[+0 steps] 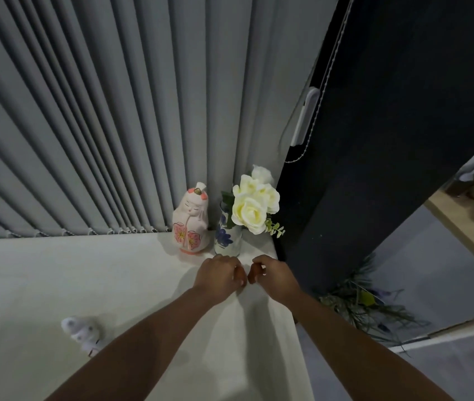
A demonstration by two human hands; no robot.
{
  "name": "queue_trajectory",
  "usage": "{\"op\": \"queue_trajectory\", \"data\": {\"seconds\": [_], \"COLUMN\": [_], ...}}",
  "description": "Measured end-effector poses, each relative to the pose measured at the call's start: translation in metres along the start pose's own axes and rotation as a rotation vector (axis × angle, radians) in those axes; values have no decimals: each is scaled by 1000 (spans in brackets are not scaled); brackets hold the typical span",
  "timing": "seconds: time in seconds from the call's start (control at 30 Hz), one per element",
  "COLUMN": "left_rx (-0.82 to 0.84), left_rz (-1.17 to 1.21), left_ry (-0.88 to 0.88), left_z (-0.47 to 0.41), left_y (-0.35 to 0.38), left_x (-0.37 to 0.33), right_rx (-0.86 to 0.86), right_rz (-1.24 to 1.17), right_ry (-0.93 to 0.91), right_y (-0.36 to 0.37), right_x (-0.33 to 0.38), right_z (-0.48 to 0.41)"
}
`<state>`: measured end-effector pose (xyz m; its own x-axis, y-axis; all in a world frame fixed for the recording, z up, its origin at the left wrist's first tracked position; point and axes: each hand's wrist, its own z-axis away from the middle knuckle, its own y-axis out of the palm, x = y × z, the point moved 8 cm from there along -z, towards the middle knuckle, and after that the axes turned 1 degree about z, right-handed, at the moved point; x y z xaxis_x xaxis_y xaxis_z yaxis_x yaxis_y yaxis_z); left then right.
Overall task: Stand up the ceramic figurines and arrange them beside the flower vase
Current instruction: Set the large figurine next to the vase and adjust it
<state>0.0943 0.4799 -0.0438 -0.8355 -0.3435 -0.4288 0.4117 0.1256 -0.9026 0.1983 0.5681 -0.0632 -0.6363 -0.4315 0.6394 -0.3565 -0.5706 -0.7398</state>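
A pink-and-white ceramic doll figurine stands upright at the back of the white table, just left of the blue-flowered vase holding cream roses. A second, white figurine lies on its side at the near left of the table, partly hidden behind my left forearm. My left hand and my right hand hover side by side just in front of the vase. Their fingers are loosely curled and the fingertips nearly touch. Nothing shows in either hand.
Grey vertical blinds hang right behind the table's far edge. A dark wall panel with a bead cord stands to the right of the vase. The table's right edge runs beneath my right forearm; below it lie green plants on the floor.
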Motion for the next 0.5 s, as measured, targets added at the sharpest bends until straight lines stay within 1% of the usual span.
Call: {"op": "queue_trajectory", "data": {"seconds": [0.17,0.5], "left_rx": [14,6], "left_rz": [0,18], "left_ry": [-17,-2], "left_z": [-4,0], "left_y": [11,11], "left_x": [0,2], "right_rx": [9,37], "right_rz": [-20,66], "right_ry": [5,-27], "right_y": [4,3], "right_x": [-3,6], "right_z": [-2,2]}}
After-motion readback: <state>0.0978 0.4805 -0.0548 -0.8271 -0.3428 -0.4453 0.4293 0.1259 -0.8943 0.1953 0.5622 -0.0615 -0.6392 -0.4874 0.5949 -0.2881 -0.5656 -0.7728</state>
